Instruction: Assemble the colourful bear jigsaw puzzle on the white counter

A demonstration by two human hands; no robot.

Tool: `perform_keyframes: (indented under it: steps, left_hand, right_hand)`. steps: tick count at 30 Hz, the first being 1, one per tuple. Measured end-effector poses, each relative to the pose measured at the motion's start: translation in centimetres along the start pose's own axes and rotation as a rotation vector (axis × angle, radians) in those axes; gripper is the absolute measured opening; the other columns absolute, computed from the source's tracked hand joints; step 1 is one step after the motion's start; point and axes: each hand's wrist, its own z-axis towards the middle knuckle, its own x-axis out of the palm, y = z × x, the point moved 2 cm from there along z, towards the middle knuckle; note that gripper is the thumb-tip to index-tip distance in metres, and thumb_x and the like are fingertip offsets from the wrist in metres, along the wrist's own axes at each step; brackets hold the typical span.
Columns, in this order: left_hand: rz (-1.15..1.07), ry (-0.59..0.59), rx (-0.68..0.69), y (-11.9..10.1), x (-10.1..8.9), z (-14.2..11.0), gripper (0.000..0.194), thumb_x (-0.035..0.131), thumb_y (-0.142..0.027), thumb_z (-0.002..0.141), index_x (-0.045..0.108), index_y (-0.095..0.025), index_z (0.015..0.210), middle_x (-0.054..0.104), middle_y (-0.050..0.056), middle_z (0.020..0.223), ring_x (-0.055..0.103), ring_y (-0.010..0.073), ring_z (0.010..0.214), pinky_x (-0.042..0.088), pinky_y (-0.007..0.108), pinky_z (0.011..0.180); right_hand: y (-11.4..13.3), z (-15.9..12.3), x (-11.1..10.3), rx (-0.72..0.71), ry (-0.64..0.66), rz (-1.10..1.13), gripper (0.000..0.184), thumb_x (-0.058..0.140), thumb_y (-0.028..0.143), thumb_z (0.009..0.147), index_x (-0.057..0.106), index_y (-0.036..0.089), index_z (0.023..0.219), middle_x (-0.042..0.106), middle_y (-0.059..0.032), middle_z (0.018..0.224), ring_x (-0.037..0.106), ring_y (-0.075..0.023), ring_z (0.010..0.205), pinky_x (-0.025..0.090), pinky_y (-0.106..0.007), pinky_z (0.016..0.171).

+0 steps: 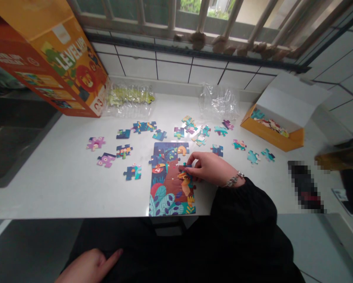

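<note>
A partly joined colourful jigsaw (pixel 169 184) lies on the white counter (pixel 55 184) near its front edge. My right hand (pixel 207 167), with a bracelet at the wrist, rests on the jigsaw's right edge and pinches a small puzzle piece (pixel 184 171) with its fingertips. Loose puzzle pieces (pixel 123 151) are scattered behind and to both sides of the jigsaw. My left hand (pixel 89 267) lies low on my lap below the counter, palm down, thumb stretched out, holding nothing; its other fingers are cut off by the frame.
A big orange puzzle box (pixel 49 59) leans at the back left. Two clear plastic bags (pixel 129 100) lie by the tiled wall. A small open yellow box (pixel 272 127) with pieces stands at the right. A blurred dark object (pixel 306 186) lies further right.
</note>
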Motion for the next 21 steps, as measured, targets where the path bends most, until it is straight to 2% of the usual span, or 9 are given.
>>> perform_keyframes:
  steps: [6,10,14,17,21]
  left_hand:
    - [0.027,0.018,-0.056,-0.7,-0.2,-0.1,0.086,0.020,-0.105,0.067,0.050,-0.030,0.035,0.058,0.011,0.048,0.064,0.0297,0.060,0.056,0.044,0.089]
    - [0.018,0.032,-0.052,-1.3,-0.4,-0.5,0.086,0.019,-0.105,0.066,0.048,-0.031,0.034,0.056,0.010,0.048,0.066,0.0306,0.063,0.056,0.044,0.092]
    - [0.014,0.032,-0.062,-1.3,-0.2,-0.5,0.086,0.018,-0.106,0.065,0.049,-0.031,0.035,0.057,0.010,0.049,0.065,0.0306,0.063,0.056,0.044,0.088]
    - [0.012,0.017,-0.064,-1.1,-0.2,-0.4,0.087,0.018,-0.107,0.064,0.050,-0.031,0.035,0.058,0.011,0.050,0.066,0.0310,0.063,0.056,0.044,0.087]
    - [0.017,0.019,-0.053,-1.1,-0.2,-0.4,0.086,0.018,-0.106,0.065,0.049,-0.031,0.035,0.058,0.011,0.049,0.065,0.0308,0.063,0.055,0.044,0.090]
  right_hand:
    - [0.8,-0.2,-0.1,-0.066,-0.166,-0.239,0.038,0.080,0.062,0.096,0.073,0.025,0.094,0.077,-0.0011,0.081,0.067,-0.0163,0.069,0.038,-0.029,0.060]
    - [0.7,-0.1,0.1,-0.087,-0.172,-0.241,0.031,0.081,0.055,0.097,0.073,0.024,0.095,0.074,0.0009,0.077,0.064,-0.0153,0.067,0.036,-0.029,0.059]
    - [0.4,0.0,0.3,-0.104,-0.187,-0.256,0.029,0.088,0.041,0.091,0.068,0.024,0.102,0.075,0.0030,0.078,0.066,-0.0161,0.071,0.036,-0.029,0.060]
    - [0.3,0.0,0.4,-0.101,-0.189,-0.250,0.033,0.088,0.042,0.091,0.065,0.025,0.107,0.075,0.0036,0.079,0.067,-0.0167,0.071,0.035,-0.028,0.060]
    - [0.5,0.0,0.5,-0.097,-0.187,-0.260,0.032,0.086,0.048,0.093,0.066,0.026,0.103,0.074,0.0030,0.078,0.066,-0.0166,0.070,0.033,-0.028,0.059]
